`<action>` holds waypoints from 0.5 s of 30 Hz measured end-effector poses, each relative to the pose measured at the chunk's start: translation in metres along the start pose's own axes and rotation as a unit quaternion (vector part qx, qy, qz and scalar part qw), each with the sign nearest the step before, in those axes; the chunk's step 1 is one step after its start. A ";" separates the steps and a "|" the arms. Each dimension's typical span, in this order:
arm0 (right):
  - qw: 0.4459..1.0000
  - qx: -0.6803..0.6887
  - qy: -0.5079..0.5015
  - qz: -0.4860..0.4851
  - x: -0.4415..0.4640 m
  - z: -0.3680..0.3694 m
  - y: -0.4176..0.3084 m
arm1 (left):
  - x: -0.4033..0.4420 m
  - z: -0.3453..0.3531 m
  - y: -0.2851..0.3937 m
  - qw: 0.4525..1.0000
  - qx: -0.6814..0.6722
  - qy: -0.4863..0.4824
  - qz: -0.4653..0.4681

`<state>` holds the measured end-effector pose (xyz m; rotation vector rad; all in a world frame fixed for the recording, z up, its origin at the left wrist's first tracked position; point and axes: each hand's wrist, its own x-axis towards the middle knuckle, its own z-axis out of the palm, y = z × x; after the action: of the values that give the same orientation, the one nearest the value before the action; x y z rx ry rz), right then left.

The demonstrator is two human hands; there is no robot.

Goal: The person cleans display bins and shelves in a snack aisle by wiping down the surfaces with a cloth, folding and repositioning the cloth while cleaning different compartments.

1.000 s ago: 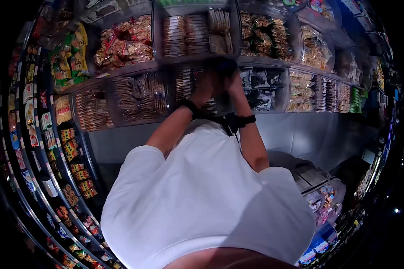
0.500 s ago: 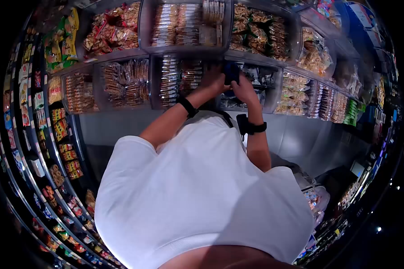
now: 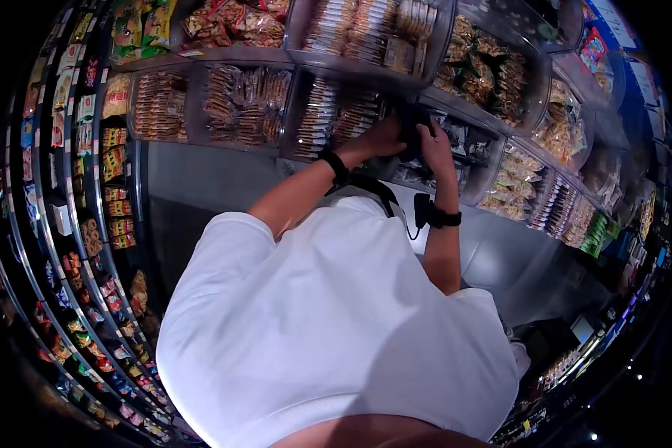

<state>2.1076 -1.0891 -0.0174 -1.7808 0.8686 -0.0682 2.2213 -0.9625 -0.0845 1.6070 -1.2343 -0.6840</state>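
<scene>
A dark blue item (image 3: 414, 128), its shape unclear in the dim light, is held between my two hands over the lower row of snack bins. My left hand (image 3: 383, 138) grips its left side, the fingers partly hidden behind it. On the right side my right hand (image 3: 436, 146) has its thumb and fingers closed on the same item. Black bands circle both wrists. Wrapped snack packs (image 3: 355, 116) lie in the bin left of my hands, and dark silvery packets (image 3: 467, 142) fill the bin to the right.
Upper bins hold red-trimmed snack bags (image 3: 235, 22), stacked packs (image 3: 351, 26) and green-trimmed bags (image 3: 489, 71). Tall shelves of packaged snacks (image 3: 116, 164) rise on the left. A grey panel (image 3: 209, 175) lies below the lower bins. More bagged goods (image 3: 564, 127) stand at the right.
The view has turned, so the bins now slant down to the right. Both hands, with the dark blue item between them, appear further right, and more of the item's left-hand bin shows.
</scene>
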 end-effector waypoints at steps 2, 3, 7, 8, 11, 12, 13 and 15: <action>0.994 -0.096 0.042 0.003 -0.014 0.009 -0.013 | -0.012 -0.003 -0.008 0.992 -0.023 -0.079 -0.092; 0.994 -0.099 0.046 -0.001 -0.015 0.015 -0.016 | -0.016 -0.018 0.005 0.993 -0.023 -0.077 -0.086; 0.999 0.028 0.020 0.034 -0.023 0.052 -0.021 | -0.048 -0.074 0.036 0.949 -0.189 -0.091 -0.237; 0.995 0.079 0.022 0.059 -0.021 0.067 -0.015 | -0.060 -0.095 0.046 0.927 -0.201 -0.081 -0.306; 0.970 0.224 0.024 0.088 -0.036 0.126 -0.041 | -0.110 -0.139 0.047 0.860 -0.369 -0.043 -0.349; 0.965 0.241 0.001 0.107 -0.046 0.147 -0.065 | -0.125 -0.155 0.050 0.863 -0.374 -0.043 -0.337; 0.964 0.246 -0.035 0.097 -0.048 0.172 -0.073 | -0.142 -0.163 0.034 0.891 -0.324 -0.018 -0.318; 0.979 0.178 -0.067 0.067 -0.056 0.217 -0.082 | -0.173 -0.188 0.026 0.897 -0.267 -0.033 -0.351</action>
<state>2.2062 -0.8714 -0.0144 -1.3737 0.8195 -0.0159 2.3151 -0.7355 -0.0090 1.5320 -0.3978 -1.3994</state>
